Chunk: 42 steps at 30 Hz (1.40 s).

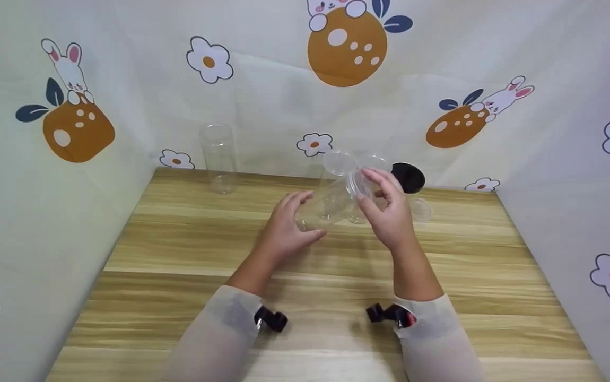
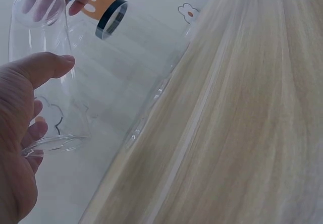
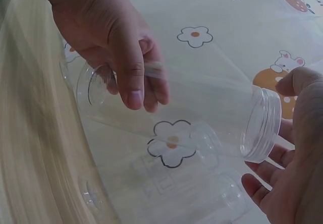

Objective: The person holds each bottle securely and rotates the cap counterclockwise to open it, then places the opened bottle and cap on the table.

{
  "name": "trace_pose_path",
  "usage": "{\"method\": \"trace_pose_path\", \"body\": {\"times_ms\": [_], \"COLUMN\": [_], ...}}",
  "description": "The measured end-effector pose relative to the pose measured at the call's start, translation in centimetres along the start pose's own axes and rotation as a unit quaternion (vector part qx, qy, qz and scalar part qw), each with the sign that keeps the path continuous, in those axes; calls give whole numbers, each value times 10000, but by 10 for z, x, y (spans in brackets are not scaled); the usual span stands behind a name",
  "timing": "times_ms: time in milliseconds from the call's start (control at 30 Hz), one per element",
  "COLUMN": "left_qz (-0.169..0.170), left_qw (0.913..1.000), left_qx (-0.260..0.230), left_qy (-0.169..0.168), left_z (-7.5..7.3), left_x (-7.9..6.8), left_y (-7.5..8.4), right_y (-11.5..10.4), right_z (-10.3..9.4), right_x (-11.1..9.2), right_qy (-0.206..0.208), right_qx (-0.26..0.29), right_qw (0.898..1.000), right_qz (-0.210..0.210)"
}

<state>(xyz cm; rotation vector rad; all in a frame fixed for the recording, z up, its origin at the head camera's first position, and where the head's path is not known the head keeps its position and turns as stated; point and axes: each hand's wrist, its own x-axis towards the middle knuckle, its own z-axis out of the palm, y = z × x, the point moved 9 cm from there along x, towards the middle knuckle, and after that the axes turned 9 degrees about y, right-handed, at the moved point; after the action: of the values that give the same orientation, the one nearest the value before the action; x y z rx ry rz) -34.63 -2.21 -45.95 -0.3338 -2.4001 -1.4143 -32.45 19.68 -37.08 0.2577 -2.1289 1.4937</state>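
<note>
Left hand (image 1: 286,225) and right hand (image 1: 392,212) hold a clear jar (image 3: 202,108) tilted above the counter (image 1: 177,254).
The left grip curls round its base, the right grip round its ridged end; beyond are clear upright jars (image 1: 339,163), a black lid (image 1: 410,178) and, farther left, a lone jar (image 1: 218,159).

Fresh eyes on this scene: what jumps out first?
Probably the big orange fruit print at the top centre of the head view. Next, the tilted clear jar, with the left hand at its base and the right hand at its mouth. The black top just beyond the right hand also stands out, while another clear jar stands upright at the table's back left.
</note>
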Motion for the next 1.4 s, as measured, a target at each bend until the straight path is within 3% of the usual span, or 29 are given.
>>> {"method": "trace_pose_path", "body": {"times_ms": [267, 733, 900, 1167, 1400], "left_qz": [80, -39, -348, -851, -1469], "left_qw": [10000, 9999, 9988, 9844, 9723], "left_qx": [17, -98, -303, -1226, -1304], "left_qy": [-32, -20, 140, 926, 1269], "left_z": [1, 0, -4, -27, -44], "left_x": [-1, -2, 0, 7, 12], "left_y": [2, -2, -8, -25, -55], "right_y": [13, 4, 1, 12, 33], "right_z": [-2, -5, -12, -49, -99], "right_x": [1, 1, 2, 11, 14], "right_qy": [14, 250, 319, 779, 1233], "right_qx": [-780, -119, 182, 1247, 1064], "right_qw": [9945, 9986, 9986, 9875, 9843], "right_qz": [702, 446, 379, 573, 675]}}
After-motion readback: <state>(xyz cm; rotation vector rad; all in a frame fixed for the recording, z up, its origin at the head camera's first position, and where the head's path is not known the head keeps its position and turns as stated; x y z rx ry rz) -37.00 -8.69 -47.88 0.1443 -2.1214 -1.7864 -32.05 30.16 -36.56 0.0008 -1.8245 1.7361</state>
